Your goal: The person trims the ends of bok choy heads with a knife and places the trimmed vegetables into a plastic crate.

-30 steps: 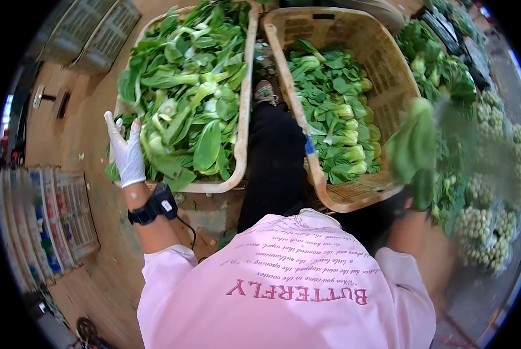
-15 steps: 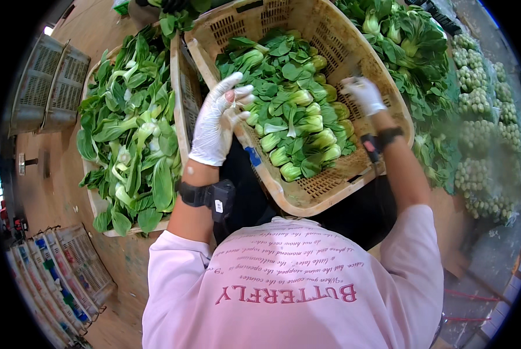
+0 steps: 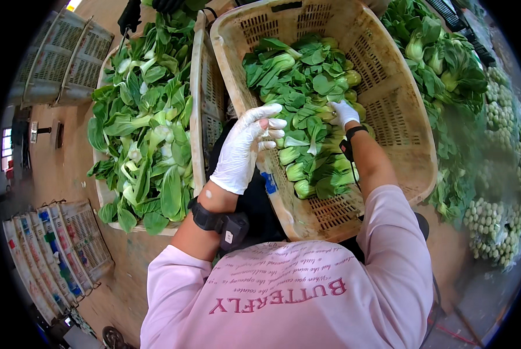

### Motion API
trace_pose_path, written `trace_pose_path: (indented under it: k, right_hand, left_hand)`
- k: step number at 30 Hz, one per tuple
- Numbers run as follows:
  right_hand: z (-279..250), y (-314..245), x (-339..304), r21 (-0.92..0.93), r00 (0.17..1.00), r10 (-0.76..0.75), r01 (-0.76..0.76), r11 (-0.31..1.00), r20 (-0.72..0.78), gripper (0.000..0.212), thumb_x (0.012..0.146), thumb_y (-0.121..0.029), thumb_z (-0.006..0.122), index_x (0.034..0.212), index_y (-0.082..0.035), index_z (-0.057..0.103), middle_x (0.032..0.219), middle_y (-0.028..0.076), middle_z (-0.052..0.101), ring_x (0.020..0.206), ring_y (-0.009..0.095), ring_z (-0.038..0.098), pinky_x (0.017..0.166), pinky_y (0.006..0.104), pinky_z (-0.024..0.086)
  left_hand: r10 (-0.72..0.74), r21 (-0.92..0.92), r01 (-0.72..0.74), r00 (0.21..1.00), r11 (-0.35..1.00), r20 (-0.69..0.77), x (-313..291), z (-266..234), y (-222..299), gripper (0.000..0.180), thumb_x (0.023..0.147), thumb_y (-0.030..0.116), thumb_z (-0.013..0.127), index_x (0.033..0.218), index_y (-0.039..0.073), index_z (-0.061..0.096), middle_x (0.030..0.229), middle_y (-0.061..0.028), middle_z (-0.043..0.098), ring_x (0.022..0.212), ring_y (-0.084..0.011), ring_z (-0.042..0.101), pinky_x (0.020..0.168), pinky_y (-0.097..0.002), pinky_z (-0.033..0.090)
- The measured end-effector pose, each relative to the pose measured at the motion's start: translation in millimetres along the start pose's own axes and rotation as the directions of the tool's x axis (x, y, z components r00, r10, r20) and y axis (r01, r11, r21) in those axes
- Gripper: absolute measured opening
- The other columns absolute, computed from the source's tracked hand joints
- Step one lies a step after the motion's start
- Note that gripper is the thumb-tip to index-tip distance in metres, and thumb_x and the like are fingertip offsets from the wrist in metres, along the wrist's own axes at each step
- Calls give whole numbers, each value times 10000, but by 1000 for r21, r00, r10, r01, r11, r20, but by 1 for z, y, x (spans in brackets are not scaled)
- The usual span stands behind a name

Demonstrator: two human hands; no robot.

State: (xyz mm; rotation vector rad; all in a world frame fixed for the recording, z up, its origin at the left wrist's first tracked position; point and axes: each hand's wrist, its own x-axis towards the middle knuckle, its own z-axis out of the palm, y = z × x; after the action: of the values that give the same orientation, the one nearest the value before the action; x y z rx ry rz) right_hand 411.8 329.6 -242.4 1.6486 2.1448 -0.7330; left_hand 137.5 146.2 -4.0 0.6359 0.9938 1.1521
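A beige plastic crate [image 3: 307,224] is tilted in front of me, with rows of green bok choy [image 3: 304,119] packed inside. My left hand [image 3: 243,151], in a white glove, hovers over the crate's left rim. Its fingers are apart and nothing is in them; a fingertip pokes bare through the glove. My right hand [image 3: 345,113], also gloved in white, is down inside the crate among the bok choy on the right side. Its fingers look closed on one bok choy, mostly covered by the hand.
Left of the crate, another crate [image 3: 199,116] holds loose bok choy leaves [image 3: 150,134]. A black-gloved hand [image 3: 129,17] of another person is at its far end. More bok choy [image 3: 435,52] is heaped on the right, beside bagged pale green produce [image 3: 493,221]. Stacked crates [image 3: 60,256] stand at left.
My right hand has come from near the crate's right wall down and left onto the bok choy. My left hand stays open at the rim. The whole view has shifted slightly.
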Motion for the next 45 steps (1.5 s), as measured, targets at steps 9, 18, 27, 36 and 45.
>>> trace_pose_path:
  k: [9,18,27,36,45]
  right_hand:
    - [16,9,-3,-16,998,-60,59,998,-36,683,746,-148,695,1356,-249,405,1379,66,408,1135,299,523,916,390,468]
    - [-32,-2,-24,-219,948,-300,272,937,-103,551,714,-328,674,1219,-133,566,1117,110,619,1040,303,580,874,381,481]
    - [-142,-34,-142,647,979,-200,180,741,-43,560,769,-475,697,1017,25,653,851,79,655,778,161,585,726,286,452]
    - [-187,-180,-318,546,692,-364,718,431,-623,378,877,-292,642,1136,-20,598,867,25,626,755,100,554,684,236,453]
    - [-173,-303,-327,-491,115,-790,726,480,-603,151,724,-209,684,843,-176,596,643,30,533,574,209,590,479,326,440]
  left_hand:
    - [27,33,-27,1000,999,-2,0,6,0,488,882,352,566,1241,24,529,1056,-76,619,930,-148,574,807,-261,404]
    - [31,34,-31,999,999,-9,-2,3,-1,467,894,358,574,1211,16,548,1018,-66,621,901,-143,579,785,-263,417]
    - [552,721,-586,763,370,337,-10,23,-8,433,770,263,686,1141,57,604,1051,-77,636,1018,-232,595,938,-332,416]
    - [684,626,-559,728,544,55,-61,16,45,789,590,192,843,1266,73,454,1126,-79,561,1024,-210,573,960,-382,410]
    - [504,105,-501,864,859,4,-158,-76,68,592,729,84,765,1253,41,493,1117,-37,600,1014,-125,575,898,-266,469]
